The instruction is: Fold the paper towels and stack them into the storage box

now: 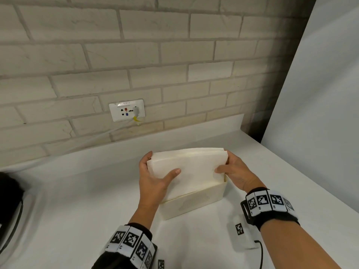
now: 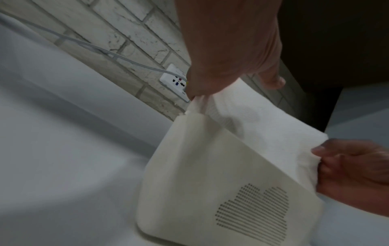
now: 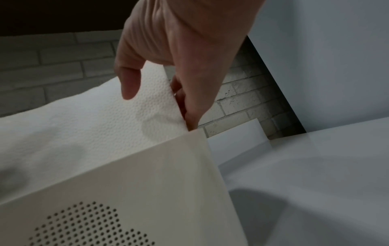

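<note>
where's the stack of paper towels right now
In the head view the folded paper towels stand upright, partly lowered into the storage box at centre counter, with the left hand and right hand gripping their two ends.

The paper towels (image 1: 186, 169) are white with a tiny bumpy pattern. They are folded into a thick stack. The stack stands on its edge, with its bottom part down inside the storage box (image 1: 196, 204) and its top part sticking up above the rim. The storage box is cream and open on top. Its front wall has little holes that make a cloud shape. It sits on the white counter (image 1: 77, 200), towards the back right corner.
</note>
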`<state>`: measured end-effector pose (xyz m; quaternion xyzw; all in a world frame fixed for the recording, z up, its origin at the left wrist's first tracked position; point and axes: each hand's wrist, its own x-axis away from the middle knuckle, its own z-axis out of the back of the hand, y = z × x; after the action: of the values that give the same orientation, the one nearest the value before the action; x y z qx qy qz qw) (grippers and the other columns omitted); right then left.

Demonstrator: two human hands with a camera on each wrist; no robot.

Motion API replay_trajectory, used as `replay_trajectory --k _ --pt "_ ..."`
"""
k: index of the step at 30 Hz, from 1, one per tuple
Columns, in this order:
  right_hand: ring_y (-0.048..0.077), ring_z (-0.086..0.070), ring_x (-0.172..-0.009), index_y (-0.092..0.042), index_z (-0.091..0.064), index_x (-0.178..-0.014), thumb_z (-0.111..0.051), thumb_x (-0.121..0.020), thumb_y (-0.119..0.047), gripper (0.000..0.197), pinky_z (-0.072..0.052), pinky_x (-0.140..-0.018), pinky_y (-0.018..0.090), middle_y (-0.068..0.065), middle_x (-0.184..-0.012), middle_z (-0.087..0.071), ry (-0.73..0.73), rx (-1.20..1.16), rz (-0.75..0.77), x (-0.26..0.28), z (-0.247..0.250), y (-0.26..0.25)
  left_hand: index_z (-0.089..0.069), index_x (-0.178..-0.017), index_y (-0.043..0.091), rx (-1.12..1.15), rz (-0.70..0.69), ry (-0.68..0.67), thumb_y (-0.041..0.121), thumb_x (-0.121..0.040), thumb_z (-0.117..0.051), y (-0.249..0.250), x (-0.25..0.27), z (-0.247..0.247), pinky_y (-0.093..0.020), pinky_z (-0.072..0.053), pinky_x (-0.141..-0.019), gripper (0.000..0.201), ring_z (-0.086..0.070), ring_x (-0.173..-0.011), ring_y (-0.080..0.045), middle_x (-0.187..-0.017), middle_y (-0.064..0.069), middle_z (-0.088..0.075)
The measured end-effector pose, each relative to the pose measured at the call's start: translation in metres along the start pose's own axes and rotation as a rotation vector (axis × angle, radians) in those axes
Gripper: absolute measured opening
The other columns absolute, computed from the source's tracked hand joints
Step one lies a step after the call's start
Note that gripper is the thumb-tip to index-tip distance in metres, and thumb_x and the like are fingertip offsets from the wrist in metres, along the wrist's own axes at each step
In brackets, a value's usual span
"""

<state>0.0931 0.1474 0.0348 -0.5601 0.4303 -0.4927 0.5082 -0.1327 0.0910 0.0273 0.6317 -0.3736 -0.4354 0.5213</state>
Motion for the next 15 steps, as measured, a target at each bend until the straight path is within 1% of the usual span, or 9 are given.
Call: replay_trajectory --k 2,3,5,6,8,10,13,14,15 --pt "0.024 -0.058 -0.091 -0.022 -0.057 -0.096 -0.064 -0.069 0.018 0.049 -0.049 -0.088 0.048 0.005 -0.095 -0.062 -0.009 0.007 -0.008 0.000 -0.003 -0.002 -0.024 -0.143 0.026 -0.055 -0.009 -0.035 0.012 -0.061 -0.087 0.002 0.003 -0.004 -0.028 -0.040 -0.103 0.104 -0.045 -0.119 -0.012 -0.131 0.009 -0.035" --pt "0.023 -0.058 -0.088 -0.023 -0.057 -0.093 -0.069 -0.064 0.013 0.047 -0.049 -0.082 0.046 0.005 -0.093 -0.062 -0.005 0.015 -0.014 0.001 -0.005 -0.003 -0.020 -0.146 0.026 -0.064 -0.017 -0.058 0.012 -0.061 -0.087 0.002 0.004 -0.006 -0.029 -0.037 -0.107 0.109 -0.042 -0.123 -0.011 -0.133 0.009 -0.031" --pt "0.022 -0.057 -0.083 -0.022 -0.057 -0.086 -0.072 -0.056 0.004 0.042 -0.046 -0.072 0.039 0.004 -0.089 -0.060 0.008 0.037 -0.013 0.002 -0.007 -0.004 -0.017 -0.147 0.026 -0.067 -0.023 -0.083 0.012 -0.062 -0.086 0.004 0.004 -0.009 -0.031 -0.035 -0.110 0.111 -0.040 -0.127 -0.013 -0.135 0.009 -0.030" --pt "0.023 -0.056 -0.083 -0.021 -0.057 -0.084 -0.072 -0.058 0.006 0.040 -0.046 -0.070 0.038 0.004 -0.088 -0.060 0.011 0.037 -0.009 0.003 -0.006 -0.004 -0.016 -0.147 0.027 -0.067 -0.017 -0.081 0.012 -0.062 -0.086 0.005 0.004 -0.008 -0.033 -0.036 -0.110 0.111 -0.041 -0.127 -0.014 -0.135 0.008 -0.031" --pt "0.025 -0.057 -0.086 -0.019 -0.056 -0.086 -0.066 -0.068 0.015 0.039 -0.048 -0.079 0.047 0.005 -0.088 -0.060 0.014 0.024 -0.008 0.003 -0.001 -0.002 -0.014 -0.148 0.027 -0.037 0.026 -0.064 0.010 -0.064 -0.085 0.007 0.001 -0.004 -0.035 -0.040 -0.107 0.111 -0.046 -0.121 -0.016 -0.132 0.005 -0.035" --pt "0.026 -0.057 -0.088 -0.019 -0.056 -0.089 -0.063 -0.070 0.018 0.041 -0.046 -0.087 0.054 0.006 -0.090 -0.060 -0.002 0.058 -0.016 0.002 0.001 0.000 -0.011 -0.148 0.027 -0.001 0.076 -0.070 0.008 -0.066 -0.083 0.009 -0.001 -0.001 -0.037 -0.041 -0.105 0.111 -0.047 -0.113 -0.015 -0.127 0.004 -0.038" --pt "0.026 -0.058 -0.090 -0.019 -0.058 -0.092 -0.068 -0.066 0.017 0.046 -0.047 -0.089 0.054 0.007 -0.092 -0.061 -0.024 0.063 -0.005 0.001 -0.001 -0.001 -0.014 -0.148 0.024 0.015 0.070 -0.098 0.004 -0.066 -0.082 0.012 -0.001 -0.004 -0.030 -0.043 -0.098 0.109 -0.052 -0.103 -0.009 -0.118 0.010 -0.043" --pt "0.026 -0.059 -0.090 -0.019 -0.059 -0.093 -0.071 -0.062 0.014 0.047 -0.048 -0.089 0.053 0.007 -0.093 -0.062 -0.028 0.049 -0.001 0.001 -0.001 -0.002 -0.017 -0.147 0.024 0.017 0.061 -0.109 0.003 -0.065 -0.082 0.012 0.000 -0.005 -0.028 -0.043 -0.096 0.107 -0.053 -0.101 -0.005 -0.116 0.012 -0.044" --pt "0.026 -0.059 -0.090 -0.019 -0.060 -0.093 -0.073 -0.058 0.010 0.047 -0.048 -0.088 0.052 0.007 -0.093 -0.063 -0.030 0.034 0.003 0.001 0.000 -0.002 -0.021 -0.146 0.025 0.012 0.057 -0.118 0.003 -0.064 -0.083 0.010 0.000 -0.006 -0.028 -0.043 -0.097 0.105 -0.054 -0.103 -0.005 -0.118 0.012 -0.045"
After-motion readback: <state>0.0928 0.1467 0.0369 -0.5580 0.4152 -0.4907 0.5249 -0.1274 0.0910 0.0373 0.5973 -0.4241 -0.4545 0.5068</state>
